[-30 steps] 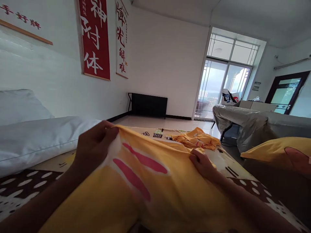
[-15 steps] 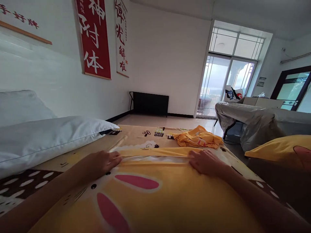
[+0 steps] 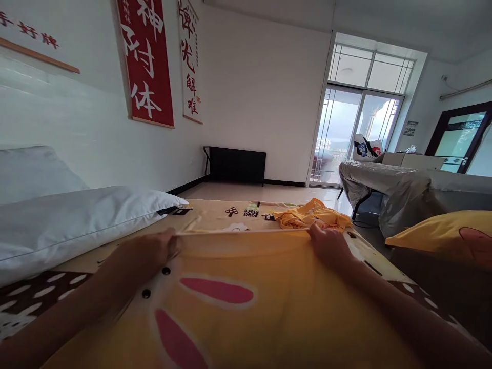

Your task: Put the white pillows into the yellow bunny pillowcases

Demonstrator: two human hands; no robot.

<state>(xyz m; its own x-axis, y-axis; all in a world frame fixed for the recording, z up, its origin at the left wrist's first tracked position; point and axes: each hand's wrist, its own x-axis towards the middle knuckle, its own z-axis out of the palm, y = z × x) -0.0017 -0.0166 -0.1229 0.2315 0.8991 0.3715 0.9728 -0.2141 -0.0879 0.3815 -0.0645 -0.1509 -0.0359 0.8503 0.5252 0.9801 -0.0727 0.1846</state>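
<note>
A yellow pillowcase [image 3: 277,292] printed with a rabbit's pink ears and black eyes spreads across the lower middle of the view. Its far edge is drawn into a straight, taut line between my hands. My left hand [image 3: 159,248] is closed on the left end of that edge, beside the rabbit's eyes. At the right end, my right hand [image 3: 330,243] pinches the same edge, just in front of a crumpled yellow cloth [image 3: 311,212]. What lies inside the pillowcase is hidden.
Below is a bed with a patterned sheet [image 3: 209,215]. White pillows [image 3: 84,220] lie at left, a yellow pillow [image 3: 442,238] at right. Behind are a plastic-covered piece of furniture [image 3: 407,179], a black panel [image 3: 236,165] against the wall and a glass door [image 3: 342,133].
Both hands have raised the pillowcase's far edge slightly and moved a little apart. The white strip seen in the opening is now covered, and the edge is stretched straight.
</note>
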